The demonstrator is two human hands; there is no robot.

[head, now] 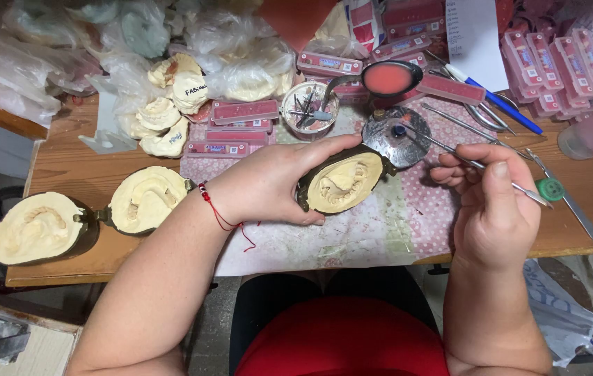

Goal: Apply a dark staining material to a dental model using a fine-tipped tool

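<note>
- Two more plaster-filled flasks [39,228] lie at the table's [74,167] 9 o'clock edge; three in all.
- Left hand [269,182] is closed around the third flask [344,182], long axis tilted towards 2 o'clock.
- Right hand [495,202], at the flask's 3 o'clock, pinches one thin metal tool [449,154]; its tip probably reaches the burner [397,136].

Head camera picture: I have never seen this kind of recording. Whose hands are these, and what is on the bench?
The single picture comes from a camera worn on a person's head, looking down at their own two bare hands over a wooden bench. The left hand holds a dark metal flask half filled with pale plaster. The right hand holds a thin metal instrument in a pinching grip. Two more plaster-filled flask halves lie at the left, with plaster casts, pink boxes and a spoon of pink material behind.
</note>
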